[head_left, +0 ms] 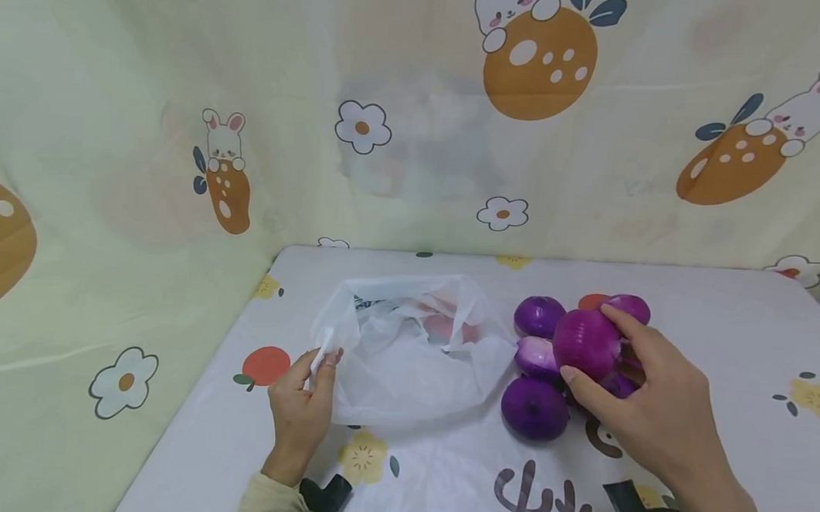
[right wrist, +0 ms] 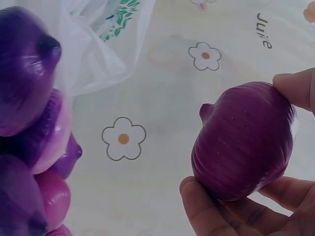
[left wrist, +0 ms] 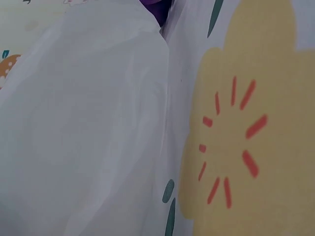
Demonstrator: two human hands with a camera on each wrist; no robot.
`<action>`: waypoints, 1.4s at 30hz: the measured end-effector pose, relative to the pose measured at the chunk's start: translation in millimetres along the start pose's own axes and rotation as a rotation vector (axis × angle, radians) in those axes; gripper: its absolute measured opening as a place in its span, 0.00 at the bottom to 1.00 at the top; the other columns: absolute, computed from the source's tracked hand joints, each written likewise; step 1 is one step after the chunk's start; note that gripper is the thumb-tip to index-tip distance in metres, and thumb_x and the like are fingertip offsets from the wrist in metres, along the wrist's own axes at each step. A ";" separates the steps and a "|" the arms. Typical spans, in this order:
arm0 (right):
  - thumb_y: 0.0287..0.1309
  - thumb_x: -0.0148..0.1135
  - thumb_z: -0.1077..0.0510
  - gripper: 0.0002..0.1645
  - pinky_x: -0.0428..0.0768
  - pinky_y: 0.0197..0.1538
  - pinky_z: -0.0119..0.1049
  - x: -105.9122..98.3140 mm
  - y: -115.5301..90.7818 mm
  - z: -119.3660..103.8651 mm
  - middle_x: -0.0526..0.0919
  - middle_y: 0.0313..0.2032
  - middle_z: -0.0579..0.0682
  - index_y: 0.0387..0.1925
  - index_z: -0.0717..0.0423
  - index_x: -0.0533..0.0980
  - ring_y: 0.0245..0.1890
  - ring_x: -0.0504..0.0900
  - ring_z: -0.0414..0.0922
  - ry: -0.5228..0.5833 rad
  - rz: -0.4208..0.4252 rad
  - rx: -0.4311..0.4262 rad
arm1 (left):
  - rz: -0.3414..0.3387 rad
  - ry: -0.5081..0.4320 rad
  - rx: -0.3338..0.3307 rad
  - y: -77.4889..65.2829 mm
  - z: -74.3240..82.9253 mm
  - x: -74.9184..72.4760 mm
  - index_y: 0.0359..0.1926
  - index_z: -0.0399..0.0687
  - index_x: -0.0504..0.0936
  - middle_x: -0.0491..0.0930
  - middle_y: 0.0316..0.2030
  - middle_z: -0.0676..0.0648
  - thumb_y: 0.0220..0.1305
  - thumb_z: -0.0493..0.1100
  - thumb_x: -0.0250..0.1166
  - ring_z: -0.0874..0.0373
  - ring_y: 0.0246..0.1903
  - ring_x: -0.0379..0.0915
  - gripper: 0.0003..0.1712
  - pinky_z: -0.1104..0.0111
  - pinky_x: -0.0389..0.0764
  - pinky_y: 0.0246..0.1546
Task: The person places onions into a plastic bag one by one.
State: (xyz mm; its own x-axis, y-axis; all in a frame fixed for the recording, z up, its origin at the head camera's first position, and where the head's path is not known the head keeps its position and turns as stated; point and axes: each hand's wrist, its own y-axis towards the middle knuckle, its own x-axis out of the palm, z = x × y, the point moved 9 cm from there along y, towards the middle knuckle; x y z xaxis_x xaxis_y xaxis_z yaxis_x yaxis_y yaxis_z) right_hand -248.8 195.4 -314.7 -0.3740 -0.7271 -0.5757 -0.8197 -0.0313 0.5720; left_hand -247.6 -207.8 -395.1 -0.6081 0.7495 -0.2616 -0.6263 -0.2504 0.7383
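Beige sleeves [head_left: 270, 504] (black wrist attachments [head_left: 329, 495])

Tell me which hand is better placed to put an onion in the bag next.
Probably the right hand: it holds a purple onion right of the white bag, near the other onions. The left hand pinches the bag's edge, so it seems better suited to steadying.

Left hand [head_left: 300, 414] pinching, fingers [head_left: 299, 368] pointing upward (some perhaps hidden), right hand [head_left: 660, 400] gripping, thumb [head_left: 589, 392] and fingers apart.
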 end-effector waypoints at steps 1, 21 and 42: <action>0.44 0.85 0.56 0.47 0.66 0.45 0.06 0.3 1.4 -1.7 0.84 0.52 0.66 0.67 0.60 0.75 0.41 0.87 0.64 0.005 -0.004 -0.003 | -0.001 -0.002 -0.002 0.0 -0.1 0.0 0.42 0.37 0.90 0.91 0.36 0.42 0.67 0.29 0.64 0.55 0.40 0.88 0.09 0.84 0.79 0.45; 0.43 0.86 0.54 0.48 0.68 0.46 0.07 13.1 16.4 -21.5 0.85 0.53 0.62 0.67 0.59 0.75 0.41 0.88 0.60 0.056 -0.041 -0.033 | -0.001 -0.024 0.024 -0.4 1.9 4.4 0.40 0.37 0.90 0.91 0.35 0.43 0.66 0.27 0.65 0.56 0.38 0.88 0.08 0.82 0.81 0.43; 0.41 0.87 0.53 0.49 0.69 0.46 0.08 30.0 31.5 -43.6 0.86 0.49 0.59 0.67 0.58 0.76 0.38 0.90 0.56 0.074 -0.060 -0.126 | -0.005 -0.022 0.018 -0.3 -0.5 3.6 0.41 0.37 0.90 0.91 0.36 0.40 0.66 0.27 0.65 0.58 0.40 0.88 0.08 0.82 0.80 0.47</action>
State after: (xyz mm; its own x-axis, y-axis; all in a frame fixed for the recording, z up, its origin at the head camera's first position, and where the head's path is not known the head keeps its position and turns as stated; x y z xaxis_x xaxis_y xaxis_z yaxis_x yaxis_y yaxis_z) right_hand -266.9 142.7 -288.5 -0.2892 -0.7697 -0.5692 -0.7769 -0.1587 0.6093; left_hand -249.8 -205.3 -396.6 -0.5944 0.7638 -0.2515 -0.6202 -0.2364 0.7480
